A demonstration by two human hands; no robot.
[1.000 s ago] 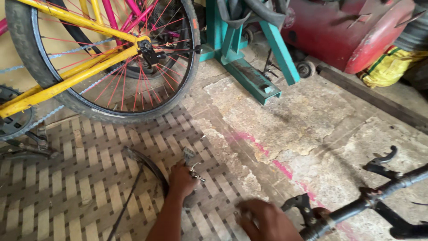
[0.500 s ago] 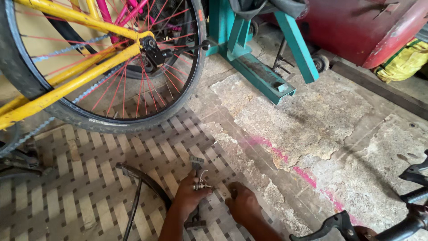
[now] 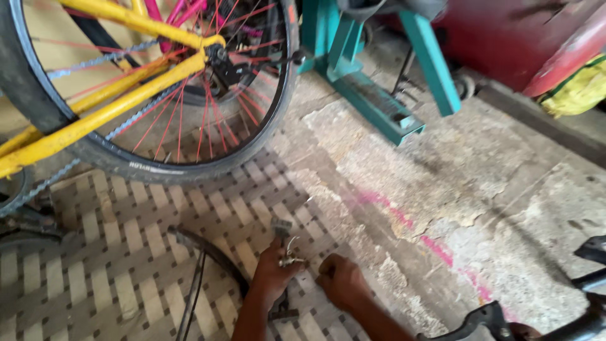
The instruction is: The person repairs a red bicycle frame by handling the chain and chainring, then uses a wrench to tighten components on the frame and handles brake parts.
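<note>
Left hand [image 3: 273, 273] low on the woven mat [image 3: 113, 252], fingers curled shut around a small metal bike part [image 3: 287, 249] (looks like a brake caliper with a bolt and thin wire ends, though blur hides the detail). The part sticks up out of the top of the fist, its grey head just above the knuckles.

Right hand [image 3: 341, 281] just beside the gripped part, to its right, fingers bunched into a loose fist; cannot tell whether it holds anything or touches the part.

A curved dark mudguard [image 3: 208, 252] lies on the mat just left of the holding hand, running under the wrist. Well above the grip stands a bicycle wheel [image 3: 189, 165] with red spokes in a yellow frame [image 3: 101, 113]. Up and right of the grip, a teal metal stand [image 3: 379, 107] on cracked concrete. A black handlebar [image 3: 587, 316] shows far right of the hands.
</note>
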